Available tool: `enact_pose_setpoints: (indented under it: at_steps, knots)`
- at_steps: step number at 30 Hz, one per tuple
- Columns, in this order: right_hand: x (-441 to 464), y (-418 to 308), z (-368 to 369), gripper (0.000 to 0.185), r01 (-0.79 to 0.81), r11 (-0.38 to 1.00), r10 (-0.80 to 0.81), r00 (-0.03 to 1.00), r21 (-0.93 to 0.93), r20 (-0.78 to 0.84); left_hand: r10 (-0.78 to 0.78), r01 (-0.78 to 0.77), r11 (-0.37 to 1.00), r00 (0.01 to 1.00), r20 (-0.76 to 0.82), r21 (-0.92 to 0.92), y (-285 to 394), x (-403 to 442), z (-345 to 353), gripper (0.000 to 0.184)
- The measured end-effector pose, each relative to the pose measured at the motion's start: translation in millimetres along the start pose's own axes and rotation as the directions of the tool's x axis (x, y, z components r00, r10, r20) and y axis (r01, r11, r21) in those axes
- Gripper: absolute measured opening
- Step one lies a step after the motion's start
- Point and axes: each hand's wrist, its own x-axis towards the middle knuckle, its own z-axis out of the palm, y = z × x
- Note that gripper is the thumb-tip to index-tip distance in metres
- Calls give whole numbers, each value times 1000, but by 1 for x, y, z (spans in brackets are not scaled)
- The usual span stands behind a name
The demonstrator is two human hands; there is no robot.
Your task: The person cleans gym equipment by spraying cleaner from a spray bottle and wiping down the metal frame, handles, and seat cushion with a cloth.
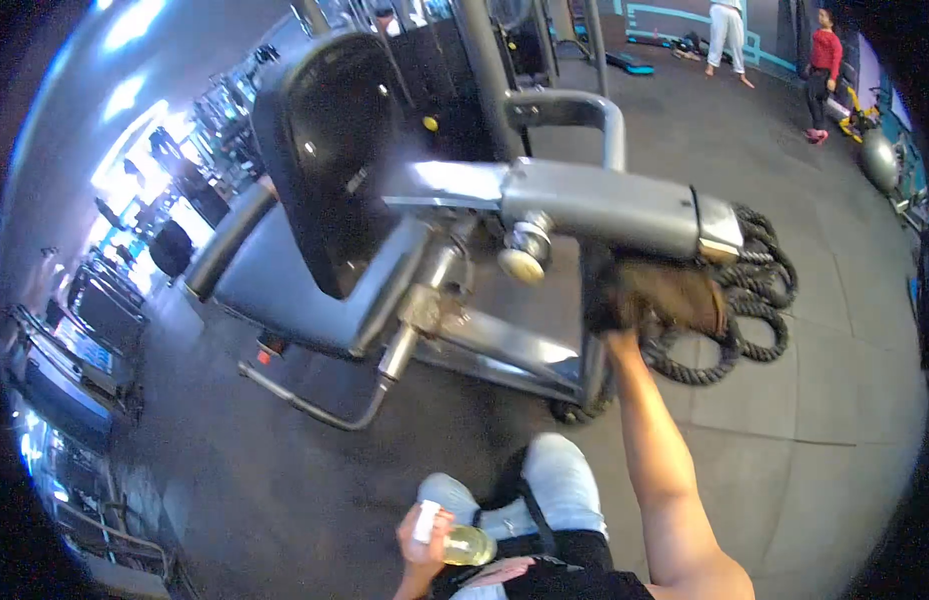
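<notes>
Fingers first: in the left hand (417, 545), a spray bottle (469, 546) is gripped low by the lap, its white head (425, 522) enclosed by curled fingers and its pale-yellow body tipped over toward the right. Out at the end of the stretched right arm, the right hand (617, 322) is lost in blur and shadow; whether its fingers are spread or closed cannot be told. Right up against that hand, a dark brownish cloth-like shape (677, 294) is seen, smeared by motion, so its exact hold cannot be made out.

And here is the relation that counts: just above the right hand and the dark shape, the grey machine arm (607, 205) is found, its long axis laid crosswise, left to right, with the right end dipped slightly. It is reached far more closely by the right hand; the left is held well apart, lower and to the left. Whether the dark shape is pressed against the grey underside cannot be judged.

Farther out, a pale knob (523, 264) is hung beneath the arm, the seat (295, 275) is set off to the left, and black ropes (770, 280) are coiled on the floor beyond, to the right.
</notes>
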Motion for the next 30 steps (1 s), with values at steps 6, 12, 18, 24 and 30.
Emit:
enact_pose_setpoints:
  at_steps: [6, 12, 18, 24, 30]
  knots:
    - [-49, 17, -16, 23, -209, 922, 263, 956, 326, -130, 309, -336, 936, 928, 208, 109, 10, 88, 12, 15]
    - [-35, 120, 4, 22, -232, 757, 293, 956, 611, 1, 248, -259, 960, 963, 108, 109, 24, 117, -6, 13]
    - [-177, 204, 17, 29, 136, 925, -104, 989, -356, 107, 282, -276, 949, 959, -17, 149, -5, 84, -11, 13]
    - [8, 4, -75, 48, -563, 808, 566, 823, 177, 33, 84, -85, 996, 996, 36, 26, -23, 86, -22, 16]
    - [117, -14, 50, 48, -404, 886, 396, 915, 228, 83, 5, 18, 977, 994, 107, -212, -14, 167, -40, 19]
